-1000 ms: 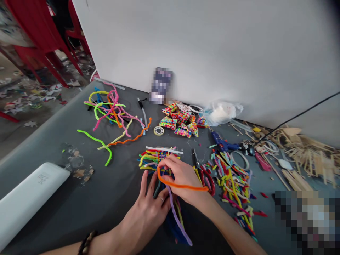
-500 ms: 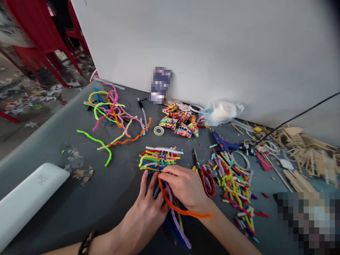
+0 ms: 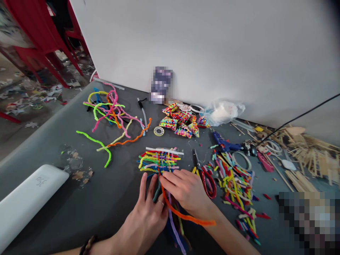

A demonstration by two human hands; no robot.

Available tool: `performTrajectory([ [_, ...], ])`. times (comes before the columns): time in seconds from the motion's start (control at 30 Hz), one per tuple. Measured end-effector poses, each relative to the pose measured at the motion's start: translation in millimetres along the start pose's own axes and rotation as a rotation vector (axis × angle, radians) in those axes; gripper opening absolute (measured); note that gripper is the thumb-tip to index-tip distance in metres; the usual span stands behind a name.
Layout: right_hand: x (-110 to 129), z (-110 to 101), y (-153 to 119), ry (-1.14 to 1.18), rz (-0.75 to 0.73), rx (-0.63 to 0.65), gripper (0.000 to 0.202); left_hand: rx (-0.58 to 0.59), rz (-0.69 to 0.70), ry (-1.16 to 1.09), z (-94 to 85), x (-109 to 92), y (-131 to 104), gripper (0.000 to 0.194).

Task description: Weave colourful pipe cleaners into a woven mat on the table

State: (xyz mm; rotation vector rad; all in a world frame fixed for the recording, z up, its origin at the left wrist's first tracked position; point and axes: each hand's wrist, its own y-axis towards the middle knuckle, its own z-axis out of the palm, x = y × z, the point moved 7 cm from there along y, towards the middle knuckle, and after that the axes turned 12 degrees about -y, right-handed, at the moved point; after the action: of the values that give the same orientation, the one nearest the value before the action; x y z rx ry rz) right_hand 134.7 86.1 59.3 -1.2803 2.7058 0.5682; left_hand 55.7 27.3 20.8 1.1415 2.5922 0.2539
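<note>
the right hand point(image 3: 186, 189) lies low over the near edge of the woven mat of pipe cleaners point(image 3: 159, 161), its fingers close together and the tips pinching the orange pipe cleaner point(image 3: 183, 214) where it enters the weave; the rest of that orange strand runs back under the wrist and ends to the right of the forearm; the left hand point(image 3: 147, 216) rests flat on the grey worktop point(image 3: 111, 198) just beside it, fingers spread and pressing down the loose purple and blue strands that trail from the mat toward the person; a ring sits on one finger and a beaded bracelet point(image 3: 87, 244) on the wrist; red-handled scissors point(image 3: 205, 175) lie just right of the right hand, with a heap of cut coloured pieces point(image 3: 235, 180) beyond them; farther back are finished woven pieces point(image 3: 180, 122), a blue glue gun point(image 3: 224, 144) and a tangle of long pipe cleaners point(image 3: 111, 109) at the left; a white device point(image 3: 29, 198) lies at the near left edge.
</note>
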Motion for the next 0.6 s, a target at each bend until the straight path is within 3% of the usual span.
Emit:
performTrajectory([
  [0.17,2.2,1.4,0.4,-0.053,-0.011,-0.095,0.016,-0.093,-0.039,-0.024,-16.3,-3.8,-1.4,0.027],
  [0.33,9.8,-2.5,-3.7,-0.08,-0.013,0.039,0.02,-0.213,0.012,-0.185,-63.4,-4.6,-3.1,0.036],
  [0.43,10.8,-8.5,-9.0,-0.068,0.083,0.017,0.024,-0.256,-0.027,-0.174,-82.9,8.8,5.2,0.03],
  [0.5,12.4,-12.7,-12.4,-0.069,0.142,-0.063,0.022,-0.252,-0.09,-0.035,-82.5,19.4,12.5,0.034],
  [0.6,18.3,-14.4,-15.0,-0.097,0.152,-0.128,0.022,-0.092,-0.153,0.016,-57.8,32.7,19.5,0.041],
])
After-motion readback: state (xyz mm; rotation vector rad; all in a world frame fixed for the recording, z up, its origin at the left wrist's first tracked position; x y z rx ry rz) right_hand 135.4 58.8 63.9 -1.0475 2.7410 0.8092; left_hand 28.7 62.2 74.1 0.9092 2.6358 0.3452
